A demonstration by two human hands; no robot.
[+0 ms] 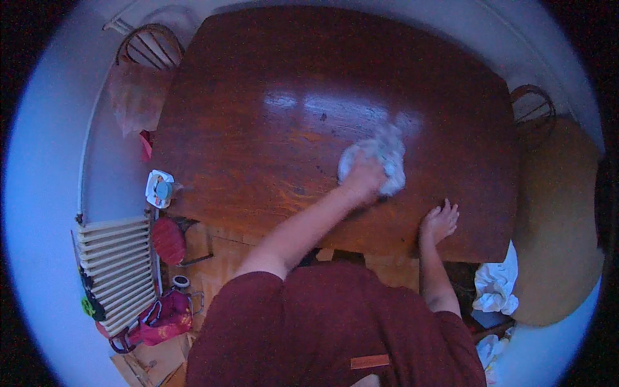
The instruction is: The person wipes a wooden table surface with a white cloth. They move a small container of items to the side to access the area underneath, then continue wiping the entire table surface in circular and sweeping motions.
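Note:
A bunched white cloth [394,155] lies on the dark, glossy wooden table [245,58], a little right of the middle. My left hand [365,179] is closed on the cloth and presses it against the tabletop; its fingers are partly buried in the folds and slightly blurred. Close to the table's near right edge, my right hand [440,223] rests on the wood with its fingers apart, holding nothing. Window light reflects off the surface beyond the cloth.
At the table's left edge sits a white container with a blue round top [160,189]. Chairs [151,46] stand at the far corners. On the left are a radiator [116,267], a red stool [169,240] and a pink-red bag [166,317]; a brown board-like surface [558,226] and white bags [496,280] flank the right.

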